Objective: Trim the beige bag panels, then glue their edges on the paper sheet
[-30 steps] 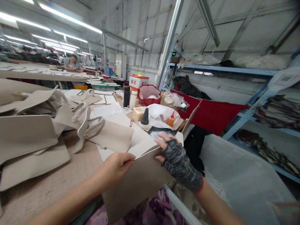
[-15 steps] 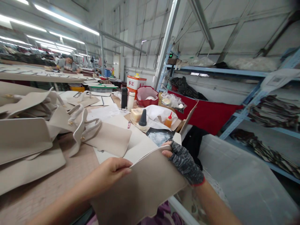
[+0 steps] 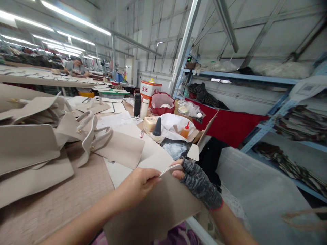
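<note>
A flat beige leather-like panel (image 3: 153, 211) hangs over the table's front edge, its upper edge pinched in both hands. My left hand (image 3: 140, 183) grips that edge between thumb and fingers. Close beside it, my right hand (image 3: 196, 180), in a grey fingerless knit glove with a red cuff, pinches the panel's rounded corner. Just beyond the hands lies a dark sheet smeared with white (image 3: 176, 148). To the left on the table are beige bag panels with handles (image 3: 125, 148) and gold-coloured fittings.
Behind the work stand a dark cone-topped bottle (image 3: 157, 128), an orange bottle with a red tip (image 3: 185, 131), a red bowl (image 3: 162, 105) and a black flask (image 3: 137, 104). A translucent bin (image 3: 255, 190) is at my right, below blue shelving (image 3: 240, 76). A co-worker (image 3: 76, 67) sits far back.
My left hand has slid right along the panel's edge, closer to my right hand. The panel's upper edge is bent more tightly between them. The view has shifted slightly.
</note>
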`<state>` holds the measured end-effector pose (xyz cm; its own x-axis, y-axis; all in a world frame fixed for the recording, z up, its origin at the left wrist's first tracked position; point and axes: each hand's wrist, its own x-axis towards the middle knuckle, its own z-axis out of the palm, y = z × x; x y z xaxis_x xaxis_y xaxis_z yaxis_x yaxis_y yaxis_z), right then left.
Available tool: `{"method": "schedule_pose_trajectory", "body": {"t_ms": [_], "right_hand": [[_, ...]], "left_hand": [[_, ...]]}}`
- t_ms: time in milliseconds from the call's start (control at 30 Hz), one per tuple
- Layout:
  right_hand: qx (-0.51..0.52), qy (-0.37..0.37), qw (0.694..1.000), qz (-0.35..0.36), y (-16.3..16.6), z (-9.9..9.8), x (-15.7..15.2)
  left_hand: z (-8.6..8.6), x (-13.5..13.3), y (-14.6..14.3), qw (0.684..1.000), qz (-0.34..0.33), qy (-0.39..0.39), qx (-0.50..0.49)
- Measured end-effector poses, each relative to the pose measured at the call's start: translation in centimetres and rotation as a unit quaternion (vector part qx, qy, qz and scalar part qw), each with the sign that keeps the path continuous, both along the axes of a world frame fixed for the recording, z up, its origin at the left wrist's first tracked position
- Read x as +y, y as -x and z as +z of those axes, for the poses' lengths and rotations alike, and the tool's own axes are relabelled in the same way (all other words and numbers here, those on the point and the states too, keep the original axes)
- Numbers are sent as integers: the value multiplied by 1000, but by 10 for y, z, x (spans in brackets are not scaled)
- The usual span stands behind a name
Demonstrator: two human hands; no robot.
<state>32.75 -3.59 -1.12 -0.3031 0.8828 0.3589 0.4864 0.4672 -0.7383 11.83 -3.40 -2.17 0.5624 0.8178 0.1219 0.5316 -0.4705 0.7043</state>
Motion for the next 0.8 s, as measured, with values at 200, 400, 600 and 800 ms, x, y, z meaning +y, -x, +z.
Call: {"method": "schedule_pose_trajectory", "body": {"t_ms": [200,400,600,800], "right_hand": [[10,13,999,27,7,0,-3],[13,-70,997,15,17,-3,-13],[-4,-171,967,-190,-22,-25,-26],[-55,-197,947,-247,-81,-55,-22]], "left_hand": [[2,-5,-11,995,-3,-91,47],[-6,-7,-15,997,-11,-79,17],[-20,1,15,997,-13,63,-31],[-45,6,26,993,-24,111,-15]]}}
